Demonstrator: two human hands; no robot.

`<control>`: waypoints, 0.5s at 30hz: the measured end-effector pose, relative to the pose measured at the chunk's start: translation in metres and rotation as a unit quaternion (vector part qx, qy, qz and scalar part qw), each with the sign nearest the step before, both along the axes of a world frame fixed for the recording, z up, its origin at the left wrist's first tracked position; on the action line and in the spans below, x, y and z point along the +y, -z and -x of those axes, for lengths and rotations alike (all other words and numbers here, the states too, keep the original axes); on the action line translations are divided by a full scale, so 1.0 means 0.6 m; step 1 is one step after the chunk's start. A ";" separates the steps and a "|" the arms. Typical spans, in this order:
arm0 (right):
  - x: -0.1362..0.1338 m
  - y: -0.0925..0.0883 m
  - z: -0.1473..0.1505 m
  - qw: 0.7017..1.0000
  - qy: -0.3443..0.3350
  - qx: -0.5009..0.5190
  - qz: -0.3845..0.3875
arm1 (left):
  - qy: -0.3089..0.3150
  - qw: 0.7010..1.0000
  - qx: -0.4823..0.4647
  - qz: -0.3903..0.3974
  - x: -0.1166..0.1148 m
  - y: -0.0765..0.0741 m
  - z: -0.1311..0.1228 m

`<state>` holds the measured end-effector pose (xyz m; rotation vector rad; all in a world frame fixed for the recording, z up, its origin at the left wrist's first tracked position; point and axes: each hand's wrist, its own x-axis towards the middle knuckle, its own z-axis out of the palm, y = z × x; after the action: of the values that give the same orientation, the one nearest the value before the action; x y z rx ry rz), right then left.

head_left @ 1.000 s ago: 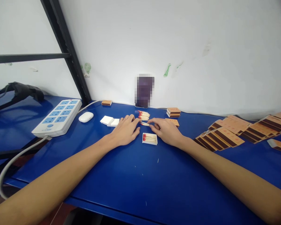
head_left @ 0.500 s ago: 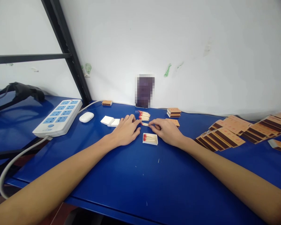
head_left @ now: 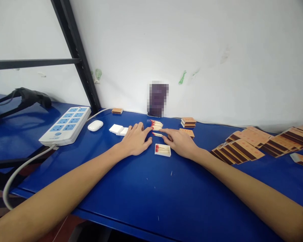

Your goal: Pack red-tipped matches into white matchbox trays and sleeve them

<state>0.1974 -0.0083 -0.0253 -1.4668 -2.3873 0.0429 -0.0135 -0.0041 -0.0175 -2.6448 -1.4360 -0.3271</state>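
Note:
My left hand (head_left: 136, 139) lies flat on the blue table (head_left: 131, 188), fingers stretched toward a loose pile of red-tipped matches (head_left: 156, 125). My right hand (head_left: 178, 141) rests opposite it, its index finger laid on a few matches (head_left: 157, 134) lying between the two hands. Just in front of those fingertips sits an open white matchbox tray (head_left: 163, 150) with matches in it. Neither hand grips anything.
Empty white trays (head_left: 119, 129) lie left of my left hand. Brown matchbox sleeves are stacked behind (head_left: 188, 121) and spread in rows at the right (head_left: 252, 143). A power strip (head_left: 67, 125), a white earbud case (head_left: 95, 125) and a black shelf post (head_left: 78, 55) stand at the left.
My right index finger has stretched out onto the few matches between the hands. The view has shifted slightly; the left hand stays put.

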 end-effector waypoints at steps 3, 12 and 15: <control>-0.001 -0.001 0.002 1.000 0.001 -0.020 0.001 | 0.001 1.000 0.006 -0.002 0.001 0.000 -0.001; 0.003 0.001 0.001 0.998 -0.005 -0.062 -0.006 | 0.007 1.000 0.010 0.007 0.006 0.000 0.000; 0.004 0.002 0.001 0.998 -0.005 -0.064 -0.006 | 0.009 1.000 0.012 0.007 0.008 0.000 0.000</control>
<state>0.1970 -0.0062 -0.0264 -1.4935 -2.4911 -0.0650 -0.0133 0.0005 -0.0177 -2.6644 -1.4141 -0.2875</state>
